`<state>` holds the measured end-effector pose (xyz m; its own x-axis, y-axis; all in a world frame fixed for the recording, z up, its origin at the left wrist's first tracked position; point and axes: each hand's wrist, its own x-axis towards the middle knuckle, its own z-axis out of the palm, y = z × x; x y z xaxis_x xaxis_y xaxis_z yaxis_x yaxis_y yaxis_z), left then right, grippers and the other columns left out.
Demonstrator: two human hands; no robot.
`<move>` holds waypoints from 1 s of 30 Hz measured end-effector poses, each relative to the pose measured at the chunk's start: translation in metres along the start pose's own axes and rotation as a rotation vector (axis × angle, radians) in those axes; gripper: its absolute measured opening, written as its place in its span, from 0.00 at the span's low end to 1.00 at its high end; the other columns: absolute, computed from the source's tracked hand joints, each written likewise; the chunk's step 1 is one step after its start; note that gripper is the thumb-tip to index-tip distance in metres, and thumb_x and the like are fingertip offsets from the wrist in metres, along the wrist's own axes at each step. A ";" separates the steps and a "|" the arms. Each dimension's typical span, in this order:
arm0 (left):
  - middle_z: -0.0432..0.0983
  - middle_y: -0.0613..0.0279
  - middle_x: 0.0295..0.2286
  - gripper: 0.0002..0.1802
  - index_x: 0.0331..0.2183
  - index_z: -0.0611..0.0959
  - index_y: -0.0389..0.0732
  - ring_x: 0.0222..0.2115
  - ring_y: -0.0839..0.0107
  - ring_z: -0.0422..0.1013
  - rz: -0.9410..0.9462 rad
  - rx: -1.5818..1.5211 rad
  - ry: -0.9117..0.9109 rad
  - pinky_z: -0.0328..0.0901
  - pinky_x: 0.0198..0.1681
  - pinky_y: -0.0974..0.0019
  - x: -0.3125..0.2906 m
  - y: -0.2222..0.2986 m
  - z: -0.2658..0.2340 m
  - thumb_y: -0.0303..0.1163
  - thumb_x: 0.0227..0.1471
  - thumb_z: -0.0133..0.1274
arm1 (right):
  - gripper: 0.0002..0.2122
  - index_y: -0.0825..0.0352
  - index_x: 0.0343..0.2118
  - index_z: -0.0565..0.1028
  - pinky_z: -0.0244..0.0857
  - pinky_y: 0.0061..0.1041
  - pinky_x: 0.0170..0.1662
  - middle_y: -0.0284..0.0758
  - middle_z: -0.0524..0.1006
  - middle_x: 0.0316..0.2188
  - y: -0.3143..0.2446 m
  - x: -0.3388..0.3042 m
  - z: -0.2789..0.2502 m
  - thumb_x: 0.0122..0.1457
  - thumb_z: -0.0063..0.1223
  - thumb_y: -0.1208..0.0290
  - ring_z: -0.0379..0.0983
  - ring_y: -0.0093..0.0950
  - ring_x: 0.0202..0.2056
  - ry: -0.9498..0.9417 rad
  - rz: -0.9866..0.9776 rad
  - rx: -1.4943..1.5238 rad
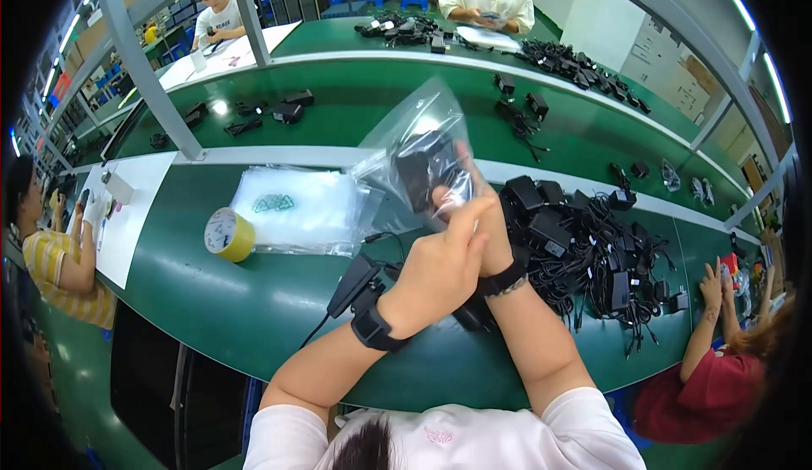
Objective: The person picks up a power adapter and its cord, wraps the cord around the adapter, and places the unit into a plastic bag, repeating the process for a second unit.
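Note:
A black power adapter [416, 174] sits inside a clear plastic bag [431, 102] held up above the table. My right hand [484, 216] is closed around the adapter, its fingers showing through the film. Just in front of it, my left hand [444, 263] is closed, with its fingertips at the bag's lower edge beside my right hand. Where the two hands overlap, the exact grip is partly hidden. Below my left hand, near my wrist, lie more black adapters [359, 280] with a cable.
Flat clear bags [296, 216] and a yellow tape roll [230, 235] lie left. A large heap of black adapters and cables [584, 250] lies right. A metal rail [321, 156] crosses behind my hands. Co-workers sit at left, right and across.

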<state>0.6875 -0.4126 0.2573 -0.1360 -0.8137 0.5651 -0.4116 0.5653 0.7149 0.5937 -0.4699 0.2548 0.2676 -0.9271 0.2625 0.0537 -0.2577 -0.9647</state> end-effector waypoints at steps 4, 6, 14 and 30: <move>0.71 0.53 0.31 0.33 0.47 0.65 0.35 0.35 0.58 0.68 0.149 0.261 0.269 0.62 0.38 0.61 0.011 -0.011 -0.041 0.36 0.41 0.59 | 0.36 0.80 0.55 0.51 0.47 0.27 0.57 0.49 0.58 0.55 0.034 0.008 -0.013 0.48 0.59 0.69 0.54 0.32 0.56 -0.082 -0.199 0.048; 0.70 0.51 0.38 0.42 0.49 0.64 0.34 0.44 0.55 0.62 0.067 0.372 0.440 0.58 0.45 0.57 0.025 -0.026 -0.079 0.43 0.35 0.64 | 0.35 0.76 0.55 0.54 0.53 0.25 0.53 0.45 0.63 0.51 0.020 0.001 -0.012 0.46 0.59 0.70 0.60 0.29 0.51 -0.167 -0.137 -0.038; 0.71 0.58 0.37 0.24 0.46 0.67 0.29 0.37 0.77 0.66 -0.501 -0.848 0.350 0.62 0.41 0.74 0.005 -0.070 -0.028 0.35 0.52 0.51 | 0.28 0.73 0.52 0.61 0.62 0.14 0.32 0.32 0.71 0.36 0.033 -0.008 0.016 0.48 0.59 0.70 0.66 0.18 0.31 0.030 -0.031 0.198; 0.73 0.67 0.34 0.16 0.40 0.75 0.38 0.36 0.77 0.68 -0.578 -1.188 0.152 0.63 0.41 0.71 -0.024 -0.078 -0.034 0.24 0.45 0.55 | 0.22 0.71 0.48 0.65 0.55 0.32 0.43 0.41 0.63 0.33 0.048 -0.008 0.010 0.58 0.40 0.57 0.60 0.36 0.36 -0.167 -0.491 -0.673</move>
<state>0.7533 -0.4328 0.2019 -0.0762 -0.9961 0.0445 0.6664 -0.0177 0.7453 0.6041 -0.4719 0.2063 0.5049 -0.6288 0.5913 -0.3690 -0.7765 -0.5108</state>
